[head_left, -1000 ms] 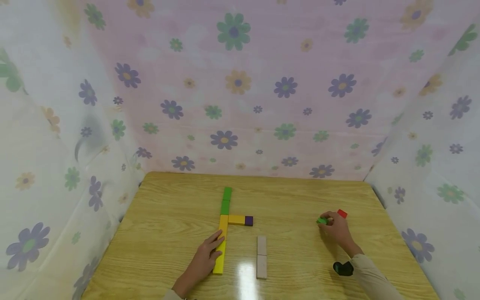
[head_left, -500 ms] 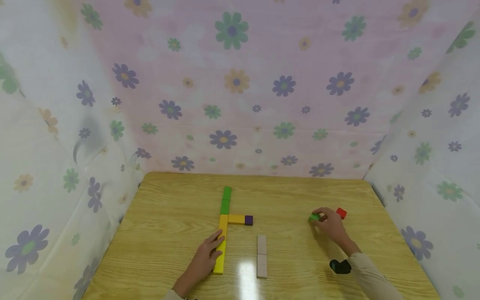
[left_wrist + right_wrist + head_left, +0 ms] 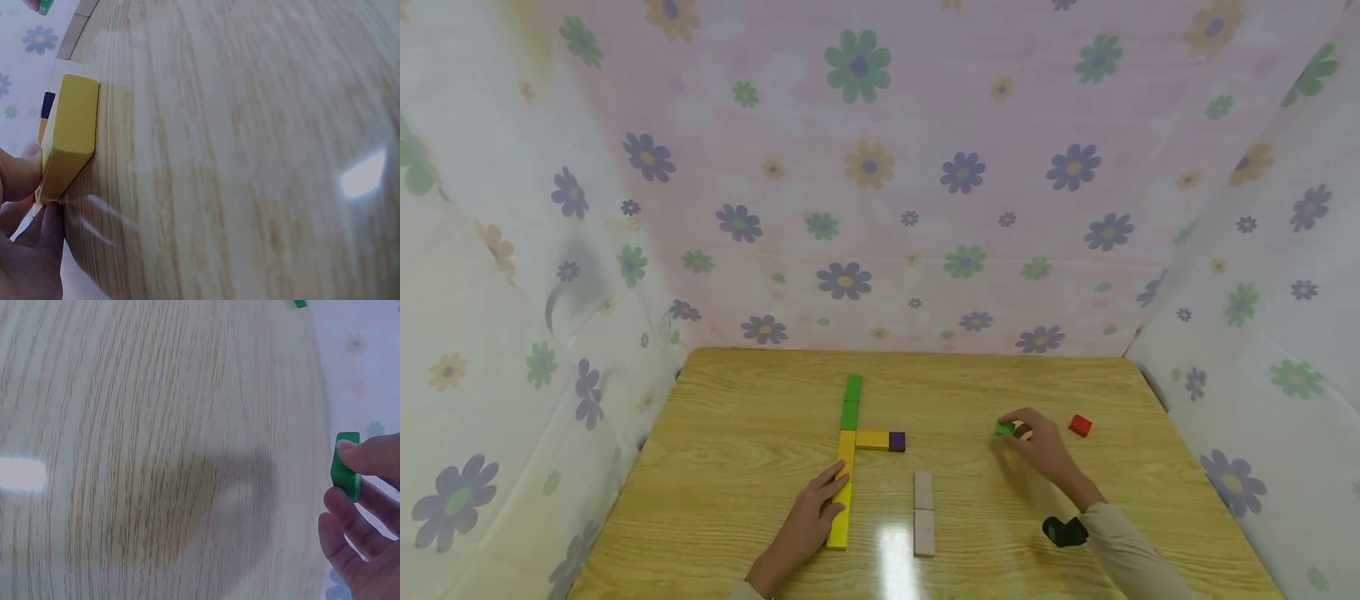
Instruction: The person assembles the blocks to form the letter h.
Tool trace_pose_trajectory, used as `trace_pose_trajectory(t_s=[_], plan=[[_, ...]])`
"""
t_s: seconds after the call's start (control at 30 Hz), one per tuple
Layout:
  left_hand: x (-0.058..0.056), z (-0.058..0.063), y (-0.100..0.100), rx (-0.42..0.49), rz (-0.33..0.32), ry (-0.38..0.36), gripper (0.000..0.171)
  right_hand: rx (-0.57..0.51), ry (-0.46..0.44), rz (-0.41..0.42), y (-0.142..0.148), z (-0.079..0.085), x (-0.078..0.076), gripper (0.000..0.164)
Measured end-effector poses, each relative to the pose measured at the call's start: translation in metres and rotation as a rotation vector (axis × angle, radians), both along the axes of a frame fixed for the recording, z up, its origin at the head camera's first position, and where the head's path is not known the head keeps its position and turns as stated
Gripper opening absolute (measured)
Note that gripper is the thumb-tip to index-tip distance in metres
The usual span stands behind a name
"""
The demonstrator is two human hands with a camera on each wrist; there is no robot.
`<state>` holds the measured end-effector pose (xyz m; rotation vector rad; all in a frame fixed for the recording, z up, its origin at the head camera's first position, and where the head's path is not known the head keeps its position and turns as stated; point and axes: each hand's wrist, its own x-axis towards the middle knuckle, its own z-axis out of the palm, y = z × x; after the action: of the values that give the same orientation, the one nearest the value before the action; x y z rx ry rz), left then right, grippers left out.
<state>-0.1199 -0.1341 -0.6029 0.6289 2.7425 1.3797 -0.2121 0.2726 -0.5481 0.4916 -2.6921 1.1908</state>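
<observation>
In the head view, my left hand (image 3: 811,517) rests on a row of blocks. Its fingers lie over the orange block (image 3: 847,444) and its thumb touches the yellow block (image 3: 838,528); the left wrist view shows this yellow block (image 3: 74,115) close up. Two green blocks (image 3: 852,402) continue the row at the far end. A second orange block (image 3: 872,440) branches off to the right, ending in a purple block (image 3: 897,442). My right hand (image 3: 1041,446) pinches a small green block (image 3: 1004,429) between thumb and fingers; the right wrist view shows this green block (image 3: 345,465) above the table.
Two pale wooden blocks (image 3: 923,512) lie end to end right of the row. A red block (image 3: 1080,425) lies beyond my right hand. A dark green, notched block (image 3: 1064,532) lies beside my right sleeve. Flowered cloth (image 3: 865,208) surrounds the wooden table (image 3: 760,392).
My right hand has moved left with the green block, away from the red block, which now shows fully. My left hand has stayed on the row.
</observation>
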Motion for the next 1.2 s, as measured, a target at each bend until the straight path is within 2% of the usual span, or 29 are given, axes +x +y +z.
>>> trace_pose_trajectory(t_s=[0.23,0.7,0.9,1.2], plan=[[0.0,-0.001,0.0,0.009,0.001,0.02,0.043,0.008,-0.005,0.037,-0.013,0.004,0.001,0.024],[0.002,0.005,0.001,0.009,0.0,-0.013,0.043,-0.015,-0.002,0.123,-0.04,0.006,0.003,0.023],[0.002,0.003,0.001,0.002,0.0,-0.013,0.043,-0.025,-0.004,0.173,-0.052,0.006,0.003,0.023],[0.001,0.005,0.001,0.007,-0.003,-0.008,0.043,-0.036,-0.036,0.221,-0.067,0.003,-0.003,0.023]])
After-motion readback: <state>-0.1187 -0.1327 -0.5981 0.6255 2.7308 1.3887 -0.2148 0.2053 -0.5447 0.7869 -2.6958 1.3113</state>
